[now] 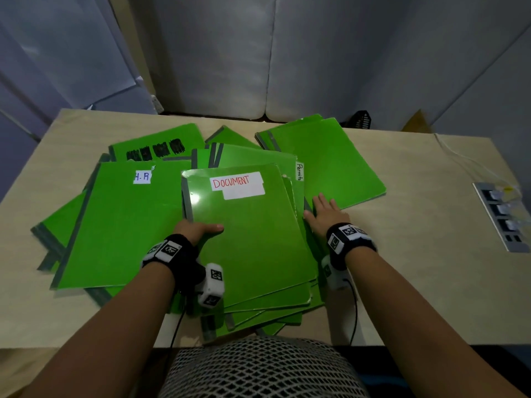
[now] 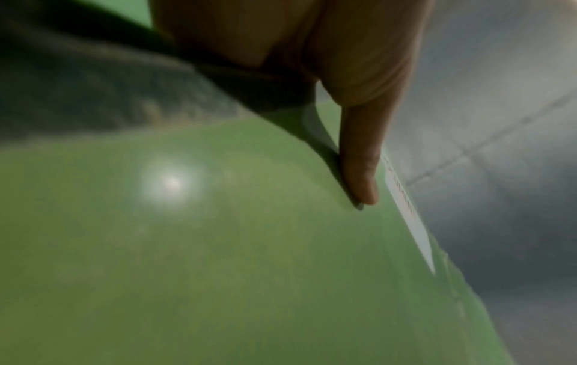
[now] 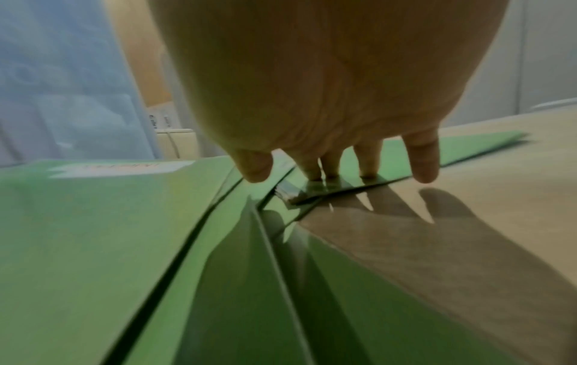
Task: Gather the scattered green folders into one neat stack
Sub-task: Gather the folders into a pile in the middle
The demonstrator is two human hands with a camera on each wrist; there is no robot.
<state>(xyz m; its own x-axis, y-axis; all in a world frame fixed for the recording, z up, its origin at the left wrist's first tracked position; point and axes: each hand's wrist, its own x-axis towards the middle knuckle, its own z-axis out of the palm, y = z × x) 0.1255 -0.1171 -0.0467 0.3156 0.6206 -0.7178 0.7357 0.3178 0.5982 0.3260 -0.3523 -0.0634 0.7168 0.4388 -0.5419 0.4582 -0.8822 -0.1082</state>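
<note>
Several green folders lie fanned over the pale wooden table (image 1: 416,268). On top at the centre is the folder labelled DOCUMENT (image 1: 253,242). My left hand (image 1: 198,229) grips its left edge, thumb (image 2: 359,172) flat on the cover and fingers hidden beneath. My right hand (image 1: 326,211) is spread with straight fingers, fingertips (image 3: 368,170) touching the near corner of the plain right-hand folder (image 1: 330,162), beside the DOCUMENT folder (image 3: 93,222). An H.R folder (image 1: 123,225) lies left, a Permits folder (image 1: 299,171) peeks out behind, and a black-scribbled folder (image 1: 155,147) sits at the back left.
A socket panel (image 1: 502,216) is set into the table at the right, with a thin white cable (image 1: 459,156) running to it. A black mesh basket (image 1: 362,119) and a brown box (image 1: 416,122) stand past the far edge. Grey panels close off the back.
</note>
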